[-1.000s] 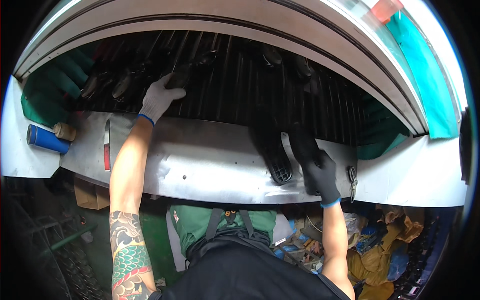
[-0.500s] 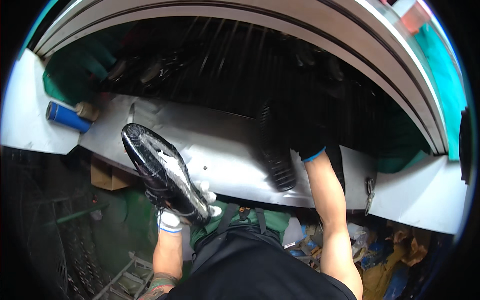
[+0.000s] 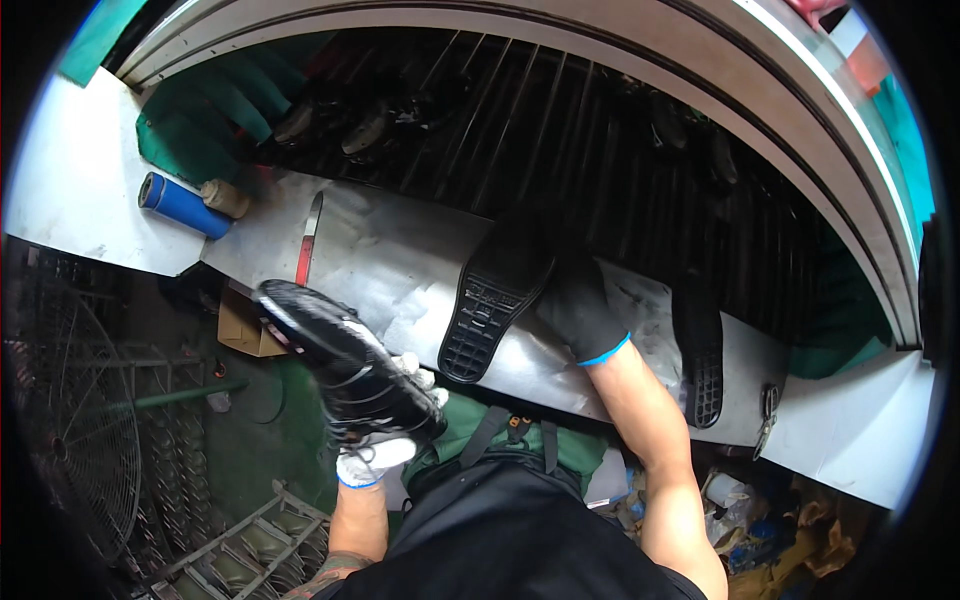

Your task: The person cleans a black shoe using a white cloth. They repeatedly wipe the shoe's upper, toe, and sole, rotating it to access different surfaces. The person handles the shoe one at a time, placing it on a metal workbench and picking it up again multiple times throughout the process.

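My left hand point(image 3: 378, 460), in a white glove with a blue cuff, is closed around a glossy black lace-up shoe point(image 3: 350, 350). The shoe is tilted, with its toe up to the left, and somewhat blurred. In a dark glove with a blue cuff, my right hand point(image 3: 585, 312) grips the side of a black shoe sole point(image 3: 487, 318), whose treaded face shows. That sole is over the metal worktop; my fingers blend into the dark background. A second black sole point(image 3: 702, 350) lies to the right of my forearm.
A red-handled knife point(image 3: 306, 245) lies on the metal worktop point(image 3: 375, 235). Left of it are a blue roll point(image 3: 185, 205) and a tan roll point(image 3: 226, 198). Beyond, dark bars point(image 3: 480, 130) carry several shoes under a curved hood point(image 3: 640, 40). A fan point(image 3: 90, 420) stands lower left.
My right hand has moved the sole leftward over the worktop. The shoe in my left hand has turned, its side now more in view. The whole view has shifted slightly.
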{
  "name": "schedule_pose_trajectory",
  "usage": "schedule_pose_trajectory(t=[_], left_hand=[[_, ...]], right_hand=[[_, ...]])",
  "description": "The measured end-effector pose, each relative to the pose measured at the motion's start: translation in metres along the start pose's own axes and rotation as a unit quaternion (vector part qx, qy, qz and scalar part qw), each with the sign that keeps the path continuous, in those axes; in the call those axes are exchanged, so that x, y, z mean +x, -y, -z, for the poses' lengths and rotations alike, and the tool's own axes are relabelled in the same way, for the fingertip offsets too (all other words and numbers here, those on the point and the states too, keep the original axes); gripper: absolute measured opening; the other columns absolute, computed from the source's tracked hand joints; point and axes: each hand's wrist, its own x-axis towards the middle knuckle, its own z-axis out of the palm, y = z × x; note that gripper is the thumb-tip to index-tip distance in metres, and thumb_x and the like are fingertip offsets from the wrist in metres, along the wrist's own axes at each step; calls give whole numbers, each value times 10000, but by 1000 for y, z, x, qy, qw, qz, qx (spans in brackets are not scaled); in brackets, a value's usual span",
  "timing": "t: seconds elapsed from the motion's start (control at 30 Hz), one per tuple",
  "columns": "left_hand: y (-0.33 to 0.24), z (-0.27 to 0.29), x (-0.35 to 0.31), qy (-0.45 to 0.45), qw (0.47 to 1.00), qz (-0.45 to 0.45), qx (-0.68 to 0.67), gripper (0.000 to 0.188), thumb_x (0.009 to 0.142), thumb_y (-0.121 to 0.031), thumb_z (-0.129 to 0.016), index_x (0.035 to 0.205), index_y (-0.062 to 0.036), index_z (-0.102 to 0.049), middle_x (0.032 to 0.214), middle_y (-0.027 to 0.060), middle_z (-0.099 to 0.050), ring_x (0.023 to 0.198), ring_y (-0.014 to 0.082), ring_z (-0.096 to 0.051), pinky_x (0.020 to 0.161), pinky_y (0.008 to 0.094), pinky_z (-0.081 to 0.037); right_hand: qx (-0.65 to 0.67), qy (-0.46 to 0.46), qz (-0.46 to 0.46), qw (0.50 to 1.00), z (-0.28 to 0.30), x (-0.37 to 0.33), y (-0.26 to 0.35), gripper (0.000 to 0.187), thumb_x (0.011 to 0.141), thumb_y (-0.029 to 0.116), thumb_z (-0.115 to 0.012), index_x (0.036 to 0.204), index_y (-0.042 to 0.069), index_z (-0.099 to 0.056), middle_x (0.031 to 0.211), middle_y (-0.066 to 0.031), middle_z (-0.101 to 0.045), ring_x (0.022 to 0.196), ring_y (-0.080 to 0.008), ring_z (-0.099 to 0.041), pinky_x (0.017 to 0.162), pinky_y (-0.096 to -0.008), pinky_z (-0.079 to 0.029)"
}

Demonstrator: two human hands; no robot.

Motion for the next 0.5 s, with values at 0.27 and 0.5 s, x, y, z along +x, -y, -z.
schedule_pose_trajectory(t=[0.27,0.5], left_hand=[[15,1,-1,-12,826,-139,547,1272,674,-100,-990,1676,-95,-206,1506,123,-549,1340,273,-590,1138,434,-498],[38,-11,-4,-61,722,-194,662,1096,750,-24,-888,1650,-27,-264,1377,130,-644,1147,175,-676,987,319,-555]], right_hand=[[44,4,13,999,-13,-39,52,421,1110,332,-581,1335,-16,-652,1219,-85,-727,1113,-170,-689,983,-339,-553],[70,28,42,996,-12,-55,76,591,1041,264,-705,1520,-5,-487,1388,-125,-653,1209,-193,-657,1067,-359,-530]])
